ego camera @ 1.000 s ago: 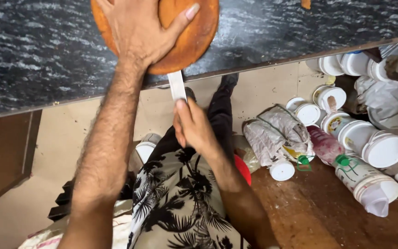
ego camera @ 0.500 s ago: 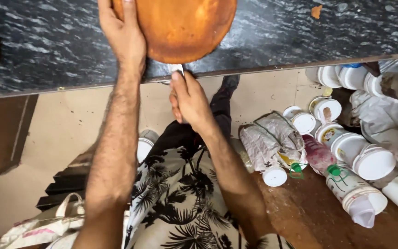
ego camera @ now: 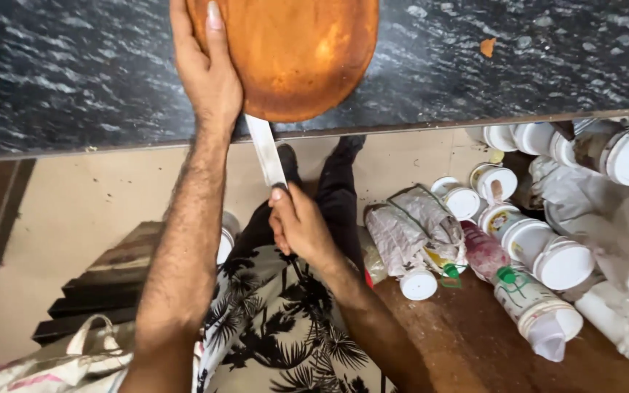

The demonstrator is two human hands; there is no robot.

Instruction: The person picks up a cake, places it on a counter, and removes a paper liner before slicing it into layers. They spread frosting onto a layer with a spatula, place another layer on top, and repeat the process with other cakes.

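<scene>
Slicing is in hand: the left hand (ego camera: pixel 209 76) lies flat against the round, golden-brown cake (ego camera: pixel 289 54) at the edge of the dark marbled worktop (ego camera: pixel 81 73). The right hand (ego camera: pixel 300 229) is clenched on the handle of a long pale knife (ego camera: pixel 265 149), blade entering beneath the cake. Judged next: a level, steady draw through the soft crumb.

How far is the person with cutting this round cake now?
Already done: the round brown cake lies on the dark marble counter, steadied by the left hand. In hand: the right hand holds a knife whose blade enters the cake's near edge. Left: no separated layer or slice shows, so most cutting seems to remain.
</scene>
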